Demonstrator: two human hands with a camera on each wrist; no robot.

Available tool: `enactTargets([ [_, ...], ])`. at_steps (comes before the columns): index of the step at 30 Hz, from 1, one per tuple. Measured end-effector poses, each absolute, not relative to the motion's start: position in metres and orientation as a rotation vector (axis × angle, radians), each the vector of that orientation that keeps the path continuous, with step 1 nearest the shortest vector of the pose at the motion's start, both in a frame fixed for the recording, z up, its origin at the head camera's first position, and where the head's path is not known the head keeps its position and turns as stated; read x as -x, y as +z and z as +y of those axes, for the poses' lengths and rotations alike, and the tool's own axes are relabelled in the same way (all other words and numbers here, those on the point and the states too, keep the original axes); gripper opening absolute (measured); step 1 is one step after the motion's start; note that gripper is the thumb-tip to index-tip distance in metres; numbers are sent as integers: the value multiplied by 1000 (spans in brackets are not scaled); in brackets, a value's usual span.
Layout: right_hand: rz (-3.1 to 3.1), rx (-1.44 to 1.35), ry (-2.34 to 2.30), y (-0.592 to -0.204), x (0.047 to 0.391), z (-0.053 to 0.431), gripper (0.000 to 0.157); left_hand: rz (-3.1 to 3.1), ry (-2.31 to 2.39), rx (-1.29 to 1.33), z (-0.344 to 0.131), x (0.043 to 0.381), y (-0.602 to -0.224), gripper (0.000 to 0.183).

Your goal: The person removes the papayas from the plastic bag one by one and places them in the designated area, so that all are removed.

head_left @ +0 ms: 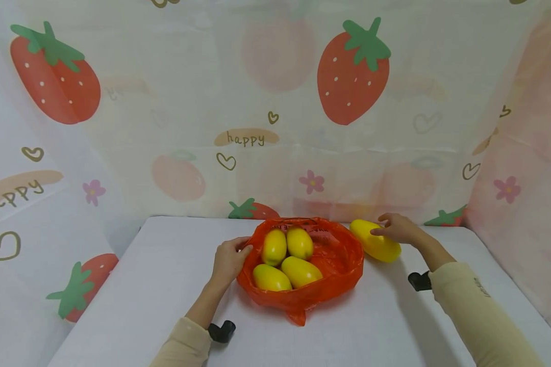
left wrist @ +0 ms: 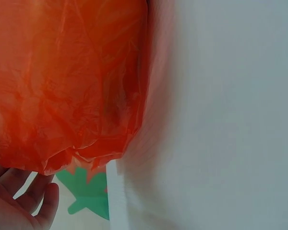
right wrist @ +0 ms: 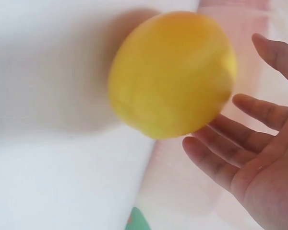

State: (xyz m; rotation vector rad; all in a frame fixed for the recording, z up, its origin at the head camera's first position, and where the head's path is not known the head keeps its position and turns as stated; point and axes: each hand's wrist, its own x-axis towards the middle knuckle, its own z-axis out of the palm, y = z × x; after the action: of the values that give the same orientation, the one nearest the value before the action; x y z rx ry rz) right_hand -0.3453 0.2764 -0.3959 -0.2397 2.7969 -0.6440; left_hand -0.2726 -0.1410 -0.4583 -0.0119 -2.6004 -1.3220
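A red plastic bag [head_left: 335,288] stands wide on the table, its mouth facing up. Inside lie several yellow mangoes [head_left: 302,272], grouped toward the left. My left hand [head_left: 228,262] holds the bag's left rim between thumb and fingers; in the left wrist view the bag covers some fingertips. To the right of the bag lies a longer, lumpy yellow fruit [head_left: 376,241], close to the rim. My right hand [head_left: 398,229] is at its upper right side with fingers spread. In the right wrist view the fingertips are right at the fruit's surface [right wrist: 173,74].
The white table [head_left: 133,295] runs back to a printed cloth [head_left: 275,76] with strawberries and hearts, which hangs behind its far edge. More cloth hangs at both sides. A black wrist device [head_left: 222,331] shows by the left sleeve and another [head_left: 419,281] by the right.
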Motion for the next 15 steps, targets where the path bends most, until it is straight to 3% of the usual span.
enactTargets([
  [15,2793,338,-785,-363,336,262,65,-2598,-1346,-6,-141,273,-460,28],
])
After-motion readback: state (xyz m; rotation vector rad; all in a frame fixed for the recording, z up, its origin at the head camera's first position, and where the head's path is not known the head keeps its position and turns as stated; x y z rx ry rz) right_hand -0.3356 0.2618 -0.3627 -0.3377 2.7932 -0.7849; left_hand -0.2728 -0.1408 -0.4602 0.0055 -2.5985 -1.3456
